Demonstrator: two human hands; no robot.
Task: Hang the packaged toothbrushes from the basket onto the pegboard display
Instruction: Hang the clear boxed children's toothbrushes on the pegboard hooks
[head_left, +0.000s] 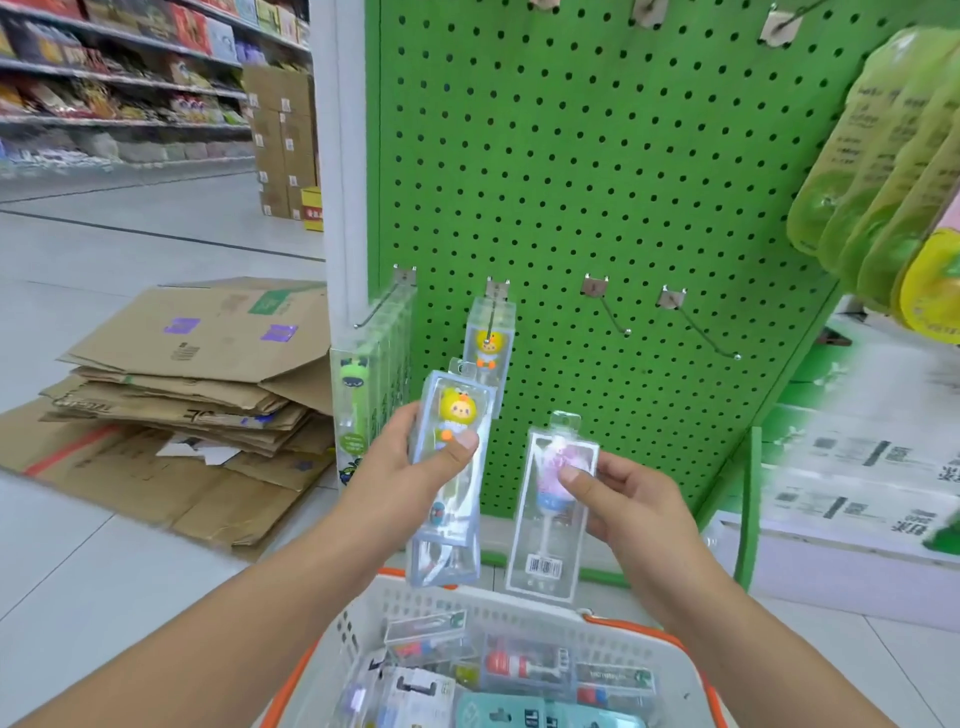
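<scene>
Below my wrists sits the white basket (415, 613) with its orange handle (644, 631), and it's crammed with clear toothbrush packs (524, 662) lying flat on top of each other, too jumbled for me to count. My left hand (415, 467) grips one clear box, the yellow duck toothbrush pack (449, 478), thumb pressed across its front, fingers curled behind. My right hand (618, 499) pinches a second box, the purple toothbrush pack (556, 509), thumb on its face and barcode at the bottom. So that's one pack in each hand, two held, both upright and side by side but not touching, above the basket's far rim.

Just beyond my fingertips is the green pegboard (597, 171). Four hooks run in a row above my hands. The first hook (387, 299), up and left of my left hand, carries a row of green toothbrush packs (363, 395); I can't count them edge-on. The second hook (491, 312), straight above my left hand, holds one matching duck pack (491, 353). The two bare hooks (613, 312) hang above my right hand. Out past my left arm, a stack of flattened cardboard (192, 379) lies on the floor.
</scene>
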